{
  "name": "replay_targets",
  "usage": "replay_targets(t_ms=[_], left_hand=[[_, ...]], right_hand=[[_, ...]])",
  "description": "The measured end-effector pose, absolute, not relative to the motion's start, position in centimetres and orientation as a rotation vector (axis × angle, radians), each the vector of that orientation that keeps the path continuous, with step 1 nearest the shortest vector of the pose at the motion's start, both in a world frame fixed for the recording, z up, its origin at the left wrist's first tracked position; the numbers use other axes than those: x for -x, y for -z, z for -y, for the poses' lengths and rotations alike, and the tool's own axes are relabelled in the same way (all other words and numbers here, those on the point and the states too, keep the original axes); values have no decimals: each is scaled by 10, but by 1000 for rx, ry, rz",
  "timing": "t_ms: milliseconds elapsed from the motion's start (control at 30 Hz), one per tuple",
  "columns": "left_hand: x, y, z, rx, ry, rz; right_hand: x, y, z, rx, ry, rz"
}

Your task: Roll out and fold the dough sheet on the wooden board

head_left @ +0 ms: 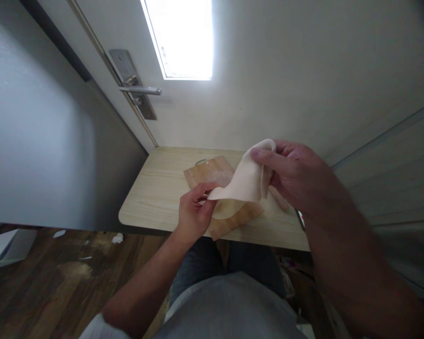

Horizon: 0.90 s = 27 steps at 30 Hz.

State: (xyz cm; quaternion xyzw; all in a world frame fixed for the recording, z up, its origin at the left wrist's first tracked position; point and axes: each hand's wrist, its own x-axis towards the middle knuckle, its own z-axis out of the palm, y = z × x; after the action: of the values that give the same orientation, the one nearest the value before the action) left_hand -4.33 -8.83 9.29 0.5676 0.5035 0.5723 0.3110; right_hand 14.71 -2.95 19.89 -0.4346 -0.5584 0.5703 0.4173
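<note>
A thin, pale sheet of dough (242, 181) hangs between my two hands above a wooden cutting board (236, 221). My left hand (197, 209) pinches its left corner between thumb and fingers. Higher up, my right hand (289, 172) grips the folded upper right end, with the thumb on the near face. The dough droops in a curve and its right side is doubled over. Beneath it, a pale round patch (228, 208) lies on the board, partly covered by the dough; I cannot tell whether it is another sheet.
The board rests on a light wood table (144, 188) with rounded corners. A wooden stick-like piece (280, 198) lies to its right, partly behind my right hand. Behind the table stands a door with a metal handle (141, 90). Crumpled paper (118, 238) lies on the floor.
</note>
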Motion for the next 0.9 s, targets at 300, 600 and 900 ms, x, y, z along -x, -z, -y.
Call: replay_targets(t_ms=[300,600,900], left_hand=[[32,-95,96,-1541,-1438,-1324],[22,-103,101,-1591,-1401,-1271],[18,-106,100,-1640,-1439,-1215]], right_hand=[[-158,-202,42,1108,-1461,1323],[-168,-208,47,1169,-1390,1327],[-170,-216,48,1172,-1351,1294]])
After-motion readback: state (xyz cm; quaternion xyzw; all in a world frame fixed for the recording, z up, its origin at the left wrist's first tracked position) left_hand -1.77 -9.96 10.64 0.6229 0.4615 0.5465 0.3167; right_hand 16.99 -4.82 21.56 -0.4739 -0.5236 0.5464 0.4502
